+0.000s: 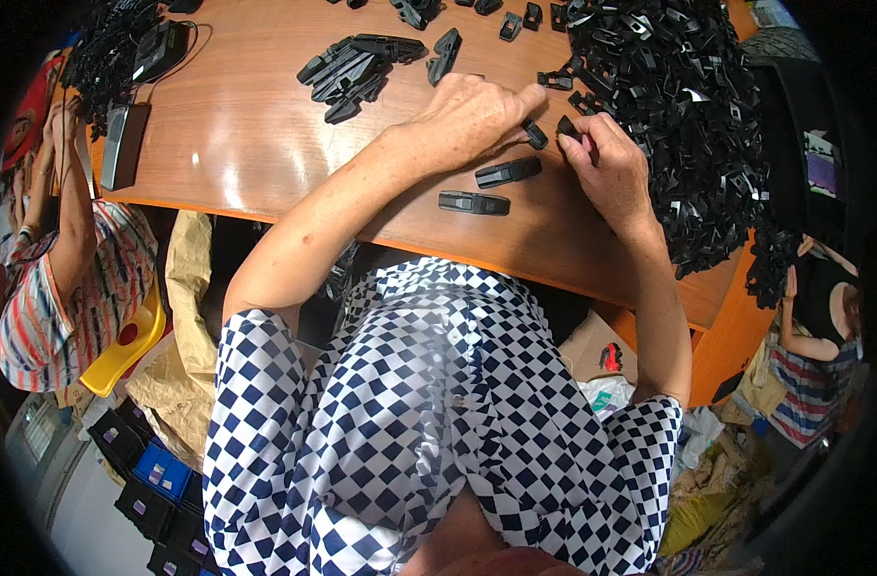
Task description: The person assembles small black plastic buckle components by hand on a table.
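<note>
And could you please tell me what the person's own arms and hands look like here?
The left hand and right hand are ungloved, with no watch or bracelet visible. Both forearms are bare; the white-and-navy checked sleeves end near the elbows.

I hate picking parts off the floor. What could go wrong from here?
The black heap reaches the right edge of the table, so it might spill. The right hand, close beside it, could drag some of it along. The two parts near the front edge might be knocked off.
</note>
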`<action>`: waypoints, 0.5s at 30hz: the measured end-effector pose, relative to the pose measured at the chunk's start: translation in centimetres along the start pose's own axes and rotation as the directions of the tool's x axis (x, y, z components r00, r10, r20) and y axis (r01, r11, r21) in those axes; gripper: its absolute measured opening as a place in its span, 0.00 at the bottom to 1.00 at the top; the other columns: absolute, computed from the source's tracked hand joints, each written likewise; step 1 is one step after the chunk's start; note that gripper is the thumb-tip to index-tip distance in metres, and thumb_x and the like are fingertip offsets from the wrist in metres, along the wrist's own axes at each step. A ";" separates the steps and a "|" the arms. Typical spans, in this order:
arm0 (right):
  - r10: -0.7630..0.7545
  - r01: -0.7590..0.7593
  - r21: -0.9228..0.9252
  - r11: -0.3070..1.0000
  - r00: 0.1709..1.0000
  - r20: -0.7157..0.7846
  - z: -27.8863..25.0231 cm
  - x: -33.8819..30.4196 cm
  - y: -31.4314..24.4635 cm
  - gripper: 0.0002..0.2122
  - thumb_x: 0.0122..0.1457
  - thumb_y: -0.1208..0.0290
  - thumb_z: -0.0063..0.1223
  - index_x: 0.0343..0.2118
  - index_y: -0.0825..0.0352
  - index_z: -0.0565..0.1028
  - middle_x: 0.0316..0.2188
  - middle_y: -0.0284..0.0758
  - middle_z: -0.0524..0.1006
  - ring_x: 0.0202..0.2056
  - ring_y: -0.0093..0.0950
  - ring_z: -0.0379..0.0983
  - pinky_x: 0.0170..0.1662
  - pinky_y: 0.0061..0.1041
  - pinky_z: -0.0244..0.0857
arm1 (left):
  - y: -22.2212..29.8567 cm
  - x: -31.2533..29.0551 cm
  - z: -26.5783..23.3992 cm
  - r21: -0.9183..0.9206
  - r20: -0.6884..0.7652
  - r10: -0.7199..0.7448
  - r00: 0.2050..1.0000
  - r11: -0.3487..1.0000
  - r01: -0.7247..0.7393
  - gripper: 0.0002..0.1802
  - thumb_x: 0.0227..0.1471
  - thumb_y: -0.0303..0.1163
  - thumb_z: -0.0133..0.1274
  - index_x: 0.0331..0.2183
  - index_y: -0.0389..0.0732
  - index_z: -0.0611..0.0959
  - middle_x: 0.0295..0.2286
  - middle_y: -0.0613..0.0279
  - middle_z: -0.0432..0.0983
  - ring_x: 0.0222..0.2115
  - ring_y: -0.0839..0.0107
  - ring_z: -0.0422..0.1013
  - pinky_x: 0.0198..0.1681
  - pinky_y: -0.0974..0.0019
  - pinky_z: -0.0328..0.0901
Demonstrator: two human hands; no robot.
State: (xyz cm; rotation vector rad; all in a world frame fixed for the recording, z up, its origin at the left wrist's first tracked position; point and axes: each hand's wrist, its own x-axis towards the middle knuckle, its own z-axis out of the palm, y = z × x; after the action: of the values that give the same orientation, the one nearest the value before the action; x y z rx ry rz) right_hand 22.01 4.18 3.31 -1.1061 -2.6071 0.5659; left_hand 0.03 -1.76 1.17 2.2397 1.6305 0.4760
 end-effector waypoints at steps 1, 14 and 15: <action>0.016 -0.016 0.001 1.000 0.999 0.035 -0.3 0.2 -0.4 0.06 0.59 0.71 0.59 0.33 0.68 0.76 0.27 0.37 0.75 0.27 0.38 0.77 0.29 0.34 0.71 | 0.0 -0.1 0.0 0.004 0.002 -0.061 0.998 0.998 0.061 0.13 0.56 0.37 0.58 0.41 0.42 0.79 0.28 0.53 0.81 0.31 0.53 0.79 0.33 0.54 0.71; 0.017 -0.002 -0.097 0.995 0.988 0.157 -0.6 -0.3 -1.9 0.08 0.64 0.66 0.54 0.34 0.65 0.72 0.26 0.39 0.78 0.27 0.39 0.79 0.29 0.36 0.72 | -1.7 -1.2 0.8 -0.110 -0.115 0.020 0.993 0.993 -0.033 0.12 0.52 0.35 0.61 0.39 0.43 0.82 0.29 0.56 0.82 0.30 0.54 0.79 0.32 0.55 0.71; 0.019 -0.003 -0.098 0.995 0.987 0.159 -0.5 -0.3 -1.8 0.08 0.64 0.66 0.54 0.34 0.65 0.72 0.26 0.39 0.78 0.27 0.39 0.79 0.29 0.36 0.72 | -1.7 -1.2 0.8 -0.113 -0.115 0.020 0.993 0.993 -0.033 0.12 0.52 0.35 0.61 0.39 0.43 0.82 0.29 0.56 0.82 0.30 0.54 0.79 0.32 0.55 0.71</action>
State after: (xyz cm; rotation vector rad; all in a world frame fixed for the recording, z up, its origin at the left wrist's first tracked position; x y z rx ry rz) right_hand 21.29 2.94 4.57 -1.1490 -2.7952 0.5558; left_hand -1.38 -2.47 -0.39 2.1874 1.5862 0.6978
